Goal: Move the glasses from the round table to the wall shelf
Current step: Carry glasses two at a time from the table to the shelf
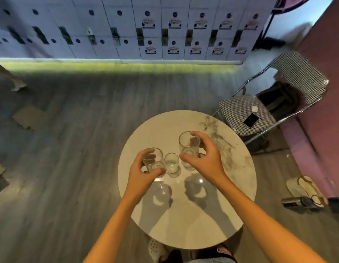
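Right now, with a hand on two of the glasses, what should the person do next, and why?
Probably lift both straight up. The left hand holds the left glass and the right hand the tall glass, while the small glass stands close between them on the round table; a sideways pull could knock it.

Two bare forearms (115,221), white perforated shoe (155,249)
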